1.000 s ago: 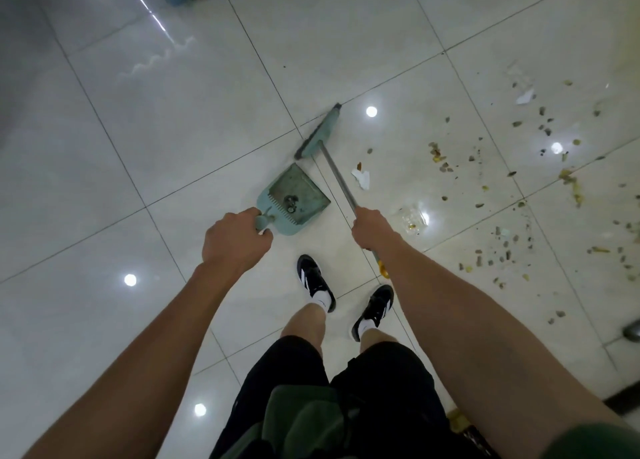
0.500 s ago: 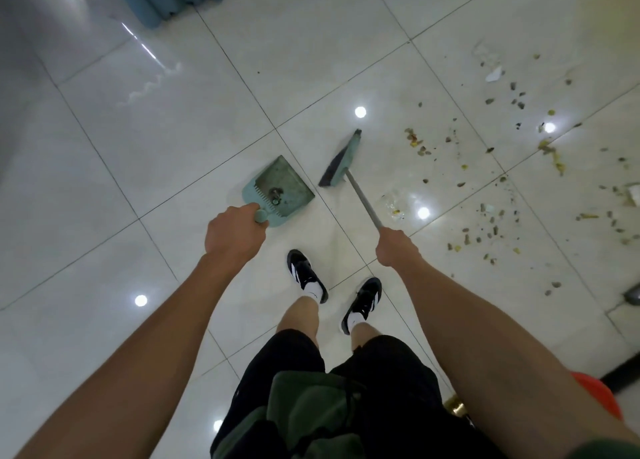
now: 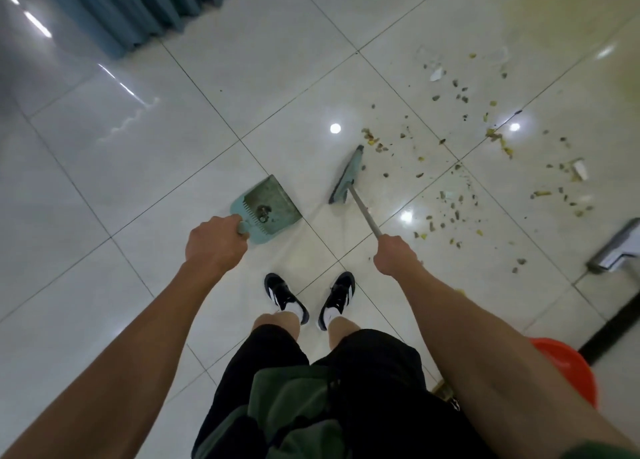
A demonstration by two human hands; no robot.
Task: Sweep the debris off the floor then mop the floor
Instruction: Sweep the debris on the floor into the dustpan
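My left hand grips the handle of a teal dustpan held over the white tiled floor; a little dirt lies in its pan. My right hand grips the metal handle of a teal broom, whose head stands just right of the dustpan. Scattered debris, brown and yellow bits with scraps of white paper, covers the tiles to the right of the broom head.
A blue curtain hangs at the top left. A red bucket stands at the lower right, with a grey flat mop head on the floor beyond it. My feet in black shoes stand between my arms.
The broom head has swung from beyond the dustpan to its right, toward the debris. The view has shifted so that the curtain, the mop head and the bucket have come into sight.
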